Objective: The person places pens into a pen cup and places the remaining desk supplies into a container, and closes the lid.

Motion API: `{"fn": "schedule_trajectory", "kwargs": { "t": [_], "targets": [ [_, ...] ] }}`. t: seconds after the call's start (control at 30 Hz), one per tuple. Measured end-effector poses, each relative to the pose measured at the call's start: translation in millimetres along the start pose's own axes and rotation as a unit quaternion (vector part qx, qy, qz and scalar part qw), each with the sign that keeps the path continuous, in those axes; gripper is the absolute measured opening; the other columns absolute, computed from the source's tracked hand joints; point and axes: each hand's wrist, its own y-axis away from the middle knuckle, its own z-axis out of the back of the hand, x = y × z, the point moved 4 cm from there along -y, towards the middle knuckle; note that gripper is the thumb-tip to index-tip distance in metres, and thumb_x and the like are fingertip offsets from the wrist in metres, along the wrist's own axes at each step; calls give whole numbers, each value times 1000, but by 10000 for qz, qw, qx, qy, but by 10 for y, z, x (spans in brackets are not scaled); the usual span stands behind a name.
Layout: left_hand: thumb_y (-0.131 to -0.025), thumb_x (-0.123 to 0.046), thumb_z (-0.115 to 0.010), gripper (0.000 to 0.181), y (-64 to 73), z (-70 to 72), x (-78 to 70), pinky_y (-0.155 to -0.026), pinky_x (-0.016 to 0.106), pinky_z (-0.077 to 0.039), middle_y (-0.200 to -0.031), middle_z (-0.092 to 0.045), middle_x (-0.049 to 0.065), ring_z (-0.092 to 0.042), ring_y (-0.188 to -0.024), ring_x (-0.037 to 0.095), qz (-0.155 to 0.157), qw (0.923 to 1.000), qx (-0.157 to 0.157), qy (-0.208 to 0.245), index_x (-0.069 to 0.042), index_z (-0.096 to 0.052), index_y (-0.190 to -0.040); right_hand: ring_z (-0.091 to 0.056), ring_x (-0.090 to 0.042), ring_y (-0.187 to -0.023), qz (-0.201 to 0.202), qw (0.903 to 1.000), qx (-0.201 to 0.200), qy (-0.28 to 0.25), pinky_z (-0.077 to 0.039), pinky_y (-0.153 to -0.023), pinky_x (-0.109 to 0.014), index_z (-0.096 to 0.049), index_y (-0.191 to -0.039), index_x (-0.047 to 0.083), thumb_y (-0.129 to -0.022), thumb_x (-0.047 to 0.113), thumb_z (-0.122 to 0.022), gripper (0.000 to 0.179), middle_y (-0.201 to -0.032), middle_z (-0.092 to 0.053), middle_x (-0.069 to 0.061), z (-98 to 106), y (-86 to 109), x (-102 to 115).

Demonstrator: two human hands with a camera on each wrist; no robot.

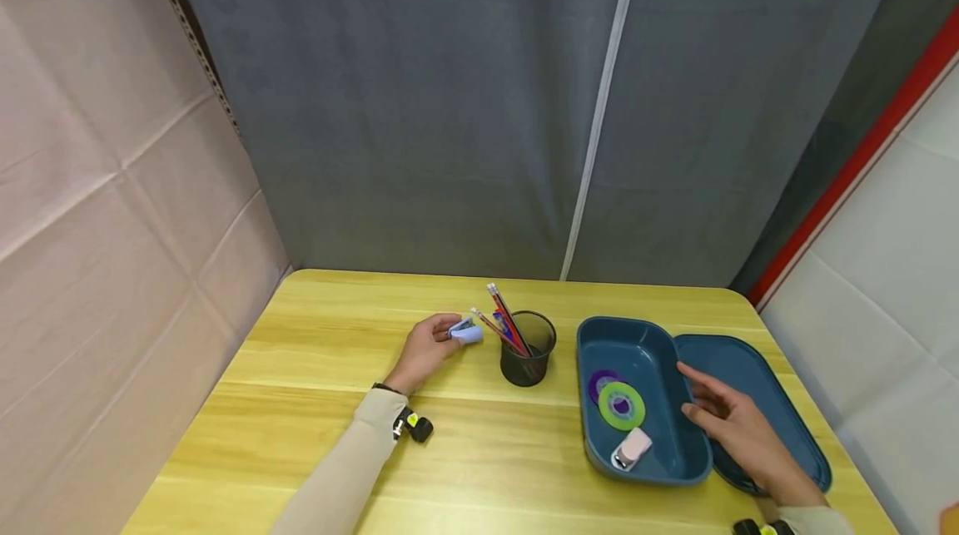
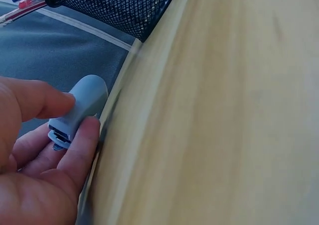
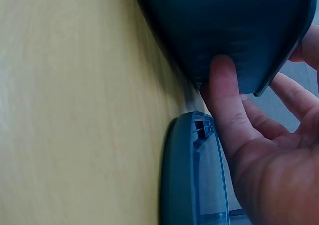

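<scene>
My left hand (image 1: 427, 352) pinches a small light-blue stapler (image 1: 468, 334) above the table, left of a black mesh pen cup (image 1: 526, 370). In the left wrist view, thumb and fingers lie on either side of the stapler (image 2: 85, 103). My right hand (image 1: 737, 427) grips the right side of a dark blue plastic box (image 1: 637, 331), with fingers against its outer wall and at its rim. Inside the box lie a green tape roll (image 1: 633, 407), a purple tape roll (image 1: 597, 379) partly under it, and a small pink-and-white object (image 1: 635, 443).
Beside the box, partly behind my right hand, lies a matching blue lid (image 1: 772, 389). Pencils and pens (image 1: 504, 317) lean in the mesh cup. A grey curtain (image 1: 434, 119) stands behind the yellow wooden table (image 1: 300, 369), with pale cloth walls at both sides.
</scene>
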Motion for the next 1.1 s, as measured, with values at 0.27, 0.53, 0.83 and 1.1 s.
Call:
{"fn": "schedule_trajectory", "kwargs": {
  "t": [0.27,0.53,0.83,1.1],
  "targets": [
    [-92,-11,-81,41,45,27,-51,-93,34,-62,-128,-74,12,-71,-115,26,164,9997,-109,-152,-9,-72,-132,-53,15,-102,61,10000,7,-61,-58,-77,-26,-39,-165,19,-105,37,-67,68,-154,-50,-29,-1,2,7],
    [-89,-18,-86,43,94,70,-21,-90,33,-63,-124,-75,11,-72,-111,24,262,9993,-123,-219,-10,-74,-130,-52,14,-102,22,10000,-18,-30,-58,-77,-26,-40,-165,19,-105,38,-68,69,-153,-50,-29,-5,0,9],
    [-88,-20,-87,43,240,167,-85,-89,34,-64,-128,-73,12,-73,-113,24,312,9991,-47,298,-15,-75,-129,-50,18,-102,102,9999,-82,-20,-58,-78,-23,-41,-164,17,-104,38,-68,69,-153,-50,-30,1,-1,0],
    [-90,-7,-82,44,391,219,-211,-95,31,-62,-134,-69,16,-71,-121,27,300,9951,113,932,-9,-71,-133,-48,20,-102,71,9999,-62,-44,-59,-79,-23,-40,-164,17,-104,39,-68,70,-155,-49,-30,-4,3,9]
  ]
}}
